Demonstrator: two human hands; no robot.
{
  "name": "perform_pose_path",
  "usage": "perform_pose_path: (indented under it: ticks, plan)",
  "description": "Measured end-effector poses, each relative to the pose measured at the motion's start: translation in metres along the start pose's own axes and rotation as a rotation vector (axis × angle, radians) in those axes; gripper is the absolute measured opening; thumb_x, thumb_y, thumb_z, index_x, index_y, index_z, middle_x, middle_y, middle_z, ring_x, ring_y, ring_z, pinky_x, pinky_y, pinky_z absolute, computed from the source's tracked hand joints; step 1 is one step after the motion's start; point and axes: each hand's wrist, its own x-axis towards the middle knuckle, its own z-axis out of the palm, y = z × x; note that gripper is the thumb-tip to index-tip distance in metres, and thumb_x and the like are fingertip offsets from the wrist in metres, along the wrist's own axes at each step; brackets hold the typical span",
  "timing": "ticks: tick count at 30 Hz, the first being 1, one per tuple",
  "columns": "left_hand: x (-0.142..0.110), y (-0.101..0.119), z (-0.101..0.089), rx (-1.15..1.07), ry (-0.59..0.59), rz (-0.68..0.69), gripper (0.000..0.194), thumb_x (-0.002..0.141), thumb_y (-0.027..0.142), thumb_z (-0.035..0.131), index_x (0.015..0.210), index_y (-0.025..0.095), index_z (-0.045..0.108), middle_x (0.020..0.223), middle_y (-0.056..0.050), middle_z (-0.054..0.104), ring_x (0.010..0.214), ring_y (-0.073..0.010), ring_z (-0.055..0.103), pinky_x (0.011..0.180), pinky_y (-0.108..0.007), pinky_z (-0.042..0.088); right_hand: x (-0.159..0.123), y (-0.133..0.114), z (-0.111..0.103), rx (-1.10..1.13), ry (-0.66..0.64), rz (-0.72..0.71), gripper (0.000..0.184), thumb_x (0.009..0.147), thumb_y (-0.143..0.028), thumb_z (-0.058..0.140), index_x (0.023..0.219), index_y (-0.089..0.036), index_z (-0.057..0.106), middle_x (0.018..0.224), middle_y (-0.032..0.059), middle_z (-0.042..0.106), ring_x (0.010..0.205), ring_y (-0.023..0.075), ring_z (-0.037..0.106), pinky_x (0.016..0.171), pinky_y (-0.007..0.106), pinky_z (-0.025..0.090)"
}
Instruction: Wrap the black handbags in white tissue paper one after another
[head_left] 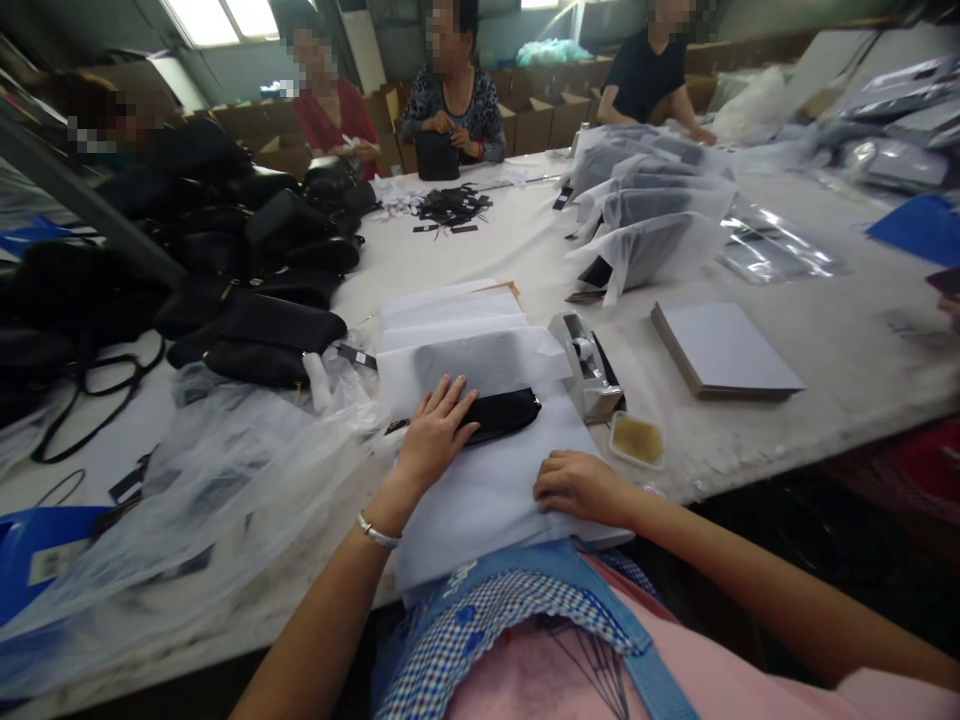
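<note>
A black bag (506,412) lies on a sheet of white tissue paper (469,515) in front of me. Part of the tissue is folded over its far side, and the dark shape shows through. My left hand (435,430) rests flat on the bag and the fold, fingers stretched out. At the near right edge of the sheet, my right hand (581,487) has its fingers curled onto the tissue, closed on it; the fingertips are partly hidden. Right beside the sheet stand a tape dispenser (589,370) and a small dish with a yellowish sponge (637,440).
Black bags (277,330) are heaped at the left, near crumpled clear plastic (225,470). A stack of white cards (731,350) lies at the right. Tissue-wrapped bags (645,200) stand behind it. Black tags (450,207) lie farther back. Several people sit across the table (517,240).
</note>
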Motion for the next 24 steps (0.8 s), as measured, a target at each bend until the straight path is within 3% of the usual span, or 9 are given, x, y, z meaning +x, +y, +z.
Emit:
perform_pose_path:
  ticks: [5, 10, 12, 14, 16, 18, 21, 24]
  plan:
    - [0.003, -0.002, -0.006, -0.058, -0.017, -0.019, 0.047, 0.097, 0.041, 0.048, 0.14, 0.021, 0.05, 0.154, -0.008, 0.04, 0.145, -0.029, 0.03, 0.114, -0.051, 0.034, 0.005, -0.003, -0.015, 0.075, 0.002, 0.002, 0.02, 0.094, -0.031, 0.058, 0.089, -0.023, 0.076, 0.087, 0.0031, 0.073, 0.083, 0.0154, 0.064, 0.083, 0.028, 0.047]
    - [0.013, -0.006, -0.024, -0.174, -0.076, -0.052, 0.049, 0.099, 0.046, 0.043, 0.14, 0.019, 0.049, 0.148, -0.007, 0.048, 0.143, -0.0249, 0.035, 0.115, -0.045, 0.036, 0.023, -0.006, -0.042, 0.082, 0.11, 0.062, 0.02, 0.094, -0.033, 0.058, 0.089, -0.022, 0.074, 0.085, 0.0024, 0.071, 0.081, 0.0158, 0.063, 0.077, 0.026, 0.045]
    - [0.016, -0.007, -0.032, -0.205, -0.105, -0.059, 0.05, 0.099, 0.047, 0.041, 0.139, 0.019, 0.05, 0.146, -0.006, 0.051, 0.142, -0.0233, 0.037, 0.115, -0.042, 0.037, 0.029, -0.007, -0.048, 0.072, 0.097, 0.059, 0.018, 0.093, -0.034, 0.06, 0.089, -0.022, 0.073, 0.086, 0.0017, 0.071, 0.082, 0.0157, 0.063, 0.077, 0.026, 0.045]
    - [0.019, -0.008, -0.036, -0.216, -0.125, -0.065, 0.049, 0.099, 0.048, 0.04, 0.138, 0.019, 0.051, 0.145, -0.006, 0.052, 0.141, -0.0226, 0.038, 0.114, -0.04, 0.037, 0.032, -0.007, -0.043, 0.042, 0.005, 0.041, 0.018, 0.086, -0.039, 0.069, 0.092, -0.023, 0.073, 0.088, 0.0014, 0.07, 0.082, 0.0166, 0.063, 0.076, 0.026, 0.045]
    - [0.019, -0.008, -0.038, -0.221, -0.135, -0.071, 0.048, 0.099, 0.048, 0.04, 0.137, 0.021, 0.052, 0.146, -0.005, 0.052, 0.141, -0.0223, 0.038, 0.114, -0.04, 0.037, 0.031, -0.008, -0.03, -0.005, -0.106, 0.017, 0.03, 0.074, -0.044, 0.08, 0.094, -0.023, 0.072, 0.09, 0.002, 0.07, 0.084, 0.0189, 0.063, 0.075, 0.028, 0.046]
    - [0.019, -0.009, -0.036, -0.226, -0.134, -0.075, 0.047, 0.099, 0.047, 0.041, 0.136, 0.021, 0.053, 0.146, -0.005, 0.051, 0.142, -0.0222, 0.037, 0.115, -0.04, 0.037, 0.028, -0.006, -0.013, -0.037, -0.155, 0.015, 0.032, 0.068, -0.041, 0.084, 0.092, -0.023, 0.073, 0.09, 0.0023, 0.07, 0.085, 0.0202, 0.063, 0.076, 0.028, 0.046]
    - [0.018, -0.009, -0.034, -0.235, -0.128, -0.074, 0.047, 0.098, 0.047, 0.043, 0.135, 0.02, 0.054, 0.147, -0.006, 0.051, 0.142, -0.0228, 0.037, 0.115, -0.041, 0.035, 0.025, -0.004, 0.003, 0.01, -0.137, 0.054, 0.011, 0.076, -0.03, 0.079, 0.083, -0.023, 0.074, 0.085, 0.0014, 0.071, 0.085, 0.0182, 0.064, 0.077, 0.026, 0.046]
    - [0.018, -0.01, -0.033, -0.246, -0.132, -0.077, 0.048, 0.098, 0.048, 0.043, 0.136, 0.02, 0.053, 0.147, -0.006, 0.05, 0.143, -0.0231, 0.036, 0.116, -0.04, 0.035, 0.026, -0.002, -0.001, 0.109, -0.139, 0.076, 0.004, 0.081, -0.025, 0.072, 0.082, -0.023, 0.076, 0.083, 0.0008, 0.072, 0.082, 0.0162, 0.065, 0.077, 0.024, 0.046]
